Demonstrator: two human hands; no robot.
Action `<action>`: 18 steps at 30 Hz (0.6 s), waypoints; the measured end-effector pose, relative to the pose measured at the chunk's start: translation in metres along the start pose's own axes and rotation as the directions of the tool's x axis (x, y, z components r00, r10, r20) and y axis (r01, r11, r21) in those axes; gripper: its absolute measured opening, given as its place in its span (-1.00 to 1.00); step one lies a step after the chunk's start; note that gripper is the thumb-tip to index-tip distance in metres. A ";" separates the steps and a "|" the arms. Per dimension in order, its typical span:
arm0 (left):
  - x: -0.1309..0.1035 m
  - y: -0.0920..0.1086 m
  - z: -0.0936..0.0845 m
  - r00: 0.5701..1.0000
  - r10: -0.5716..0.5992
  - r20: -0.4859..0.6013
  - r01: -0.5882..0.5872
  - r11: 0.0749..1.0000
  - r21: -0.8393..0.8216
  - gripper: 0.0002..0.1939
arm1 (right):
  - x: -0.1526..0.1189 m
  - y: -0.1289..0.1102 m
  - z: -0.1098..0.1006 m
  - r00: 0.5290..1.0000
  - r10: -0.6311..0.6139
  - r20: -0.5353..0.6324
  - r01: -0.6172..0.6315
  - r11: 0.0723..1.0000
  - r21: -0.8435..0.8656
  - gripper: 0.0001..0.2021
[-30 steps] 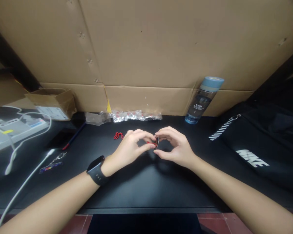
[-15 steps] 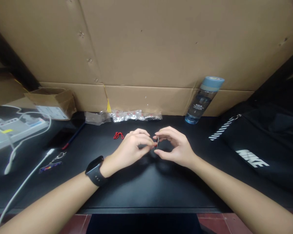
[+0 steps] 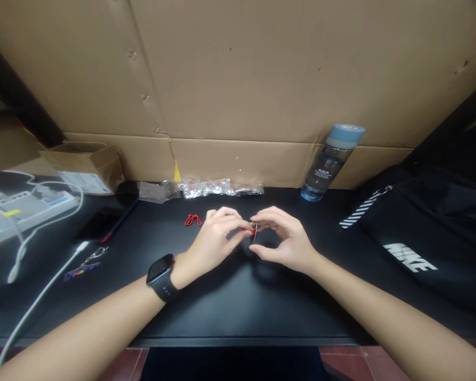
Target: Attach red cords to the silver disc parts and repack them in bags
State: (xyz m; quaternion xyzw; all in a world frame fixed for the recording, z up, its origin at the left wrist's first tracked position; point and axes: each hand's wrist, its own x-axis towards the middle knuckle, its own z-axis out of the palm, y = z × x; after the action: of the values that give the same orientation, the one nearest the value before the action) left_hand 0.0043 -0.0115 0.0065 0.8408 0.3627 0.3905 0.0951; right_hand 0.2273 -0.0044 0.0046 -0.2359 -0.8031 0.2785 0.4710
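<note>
The thin shiny piece (image 3: 256, 233) is upright over the table (image 3: 230, 312), pinched by your right hand (image 3: 287, 238); your left hand (image 3: 212, 238) grips a red bit (image 3: 246, 229) beside it, attachment unclear. Red cord (image 3: 193, 219) lies loose nearby, clear packets (image 3: 206, 188) beyond.

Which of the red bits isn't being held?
The looped red cord lying on the black table, beside the left hand; the other red bit is between that hand's fingertips.
</note>
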 end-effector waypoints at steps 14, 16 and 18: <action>0.002 0.011 -0.003 0.969 -0.215 0.123 0.237 0.950 -0.205 -0.86 | 0.000 -0.004 0.001 0.998 -0.062 -0.026 0.059 0.993 -0.104 -0.53; 0.003 0.011 -0.003 0.968 -0.215 0.127 0.233 0.961 -0.150 -0.86 | 0.000 -0.004 0.002 0.998 -0.064 -0.027 0.060 0.991 -0.119 -0.52; 0.003 0.011 -0.002 0.965 -0.228 0.126 0.243 0.964 -0.111 -0.87 | -0.001 -0.003 0.002 0.998 -0.066 -0.021 0.062 0.989 -0.136 -0.50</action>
State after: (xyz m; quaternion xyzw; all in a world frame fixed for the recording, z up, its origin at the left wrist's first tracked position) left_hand 0.0100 -0.0181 0.0146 0.8046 0.4289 0.3506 0.2139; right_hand 0.2251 -0.0077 0.0056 -0.2450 -0.8212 0.2050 0.4728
